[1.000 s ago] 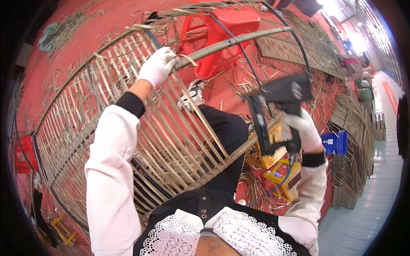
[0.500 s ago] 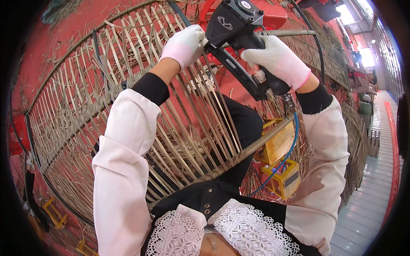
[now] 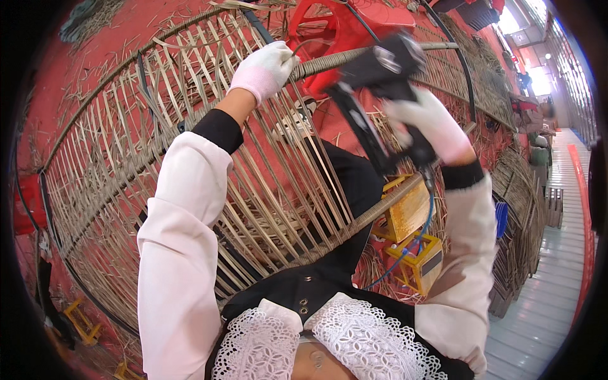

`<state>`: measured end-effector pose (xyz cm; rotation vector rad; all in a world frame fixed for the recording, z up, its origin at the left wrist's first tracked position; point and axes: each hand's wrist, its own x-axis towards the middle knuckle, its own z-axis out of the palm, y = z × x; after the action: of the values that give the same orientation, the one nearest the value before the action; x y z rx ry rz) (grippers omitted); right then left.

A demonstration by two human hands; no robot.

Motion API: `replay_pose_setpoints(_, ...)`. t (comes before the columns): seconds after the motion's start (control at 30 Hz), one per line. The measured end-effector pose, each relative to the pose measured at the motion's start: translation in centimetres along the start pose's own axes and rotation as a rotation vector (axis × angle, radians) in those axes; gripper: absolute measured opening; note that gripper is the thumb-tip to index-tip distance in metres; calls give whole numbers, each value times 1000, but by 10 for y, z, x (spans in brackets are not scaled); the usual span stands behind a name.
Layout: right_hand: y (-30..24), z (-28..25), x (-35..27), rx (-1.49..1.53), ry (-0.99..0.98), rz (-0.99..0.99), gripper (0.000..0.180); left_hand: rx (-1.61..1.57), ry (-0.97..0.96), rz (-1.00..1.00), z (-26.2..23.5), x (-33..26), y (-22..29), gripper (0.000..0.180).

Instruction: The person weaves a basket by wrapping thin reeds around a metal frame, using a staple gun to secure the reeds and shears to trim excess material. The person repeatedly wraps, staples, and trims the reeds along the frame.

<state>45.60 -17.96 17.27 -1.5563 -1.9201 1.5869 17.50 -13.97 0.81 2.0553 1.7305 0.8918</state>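
Note:
My right hand (image 3: 430,123), in a white and pink glove, grips the handle of a black pneumatic staple gun (image 3: 386,62), blurred by motion. The gun is tilted, its head just over the wrapped far rail (image 3: 329,61) of a wicker frame. A blue air hose (image 3: 429,212) runs down from its handle. My left hand (image 3: 266,68), gloved alike, is closed at the left end of that wrapping, pinching a brown wicker strand (image 3: 310,42) that curves out from the fingers. Pale strips (image 3: 272,190) stretch from this rail to the near one, across my lap.
A red plastic chair (image 3: 373,22) stands beyond the far rail. Yellow metal stands (image 3: 421,266) are at my right, by the near rail. More wicker panels (image 3: 519,215) lie farther right. Loose strips litter the red floor (image 3: 47,120).
The staple gun has swung to the right and down, away from my left hand, baring the wrapped rail and strand. My left hand has stayed nearly in place.

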Motion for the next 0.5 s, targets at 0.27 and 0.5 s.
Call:
replay_pose_setpoints(0.27, 262, -144, -173, -21, 595, 389, 21, 49, 326, -175, -8, -6, 8, 39)
replay_pose_setpoints(0.5, 502, -58, -130, -758, 995, 702, 57, 59, 133, -472, 1, 14, -32, 39)
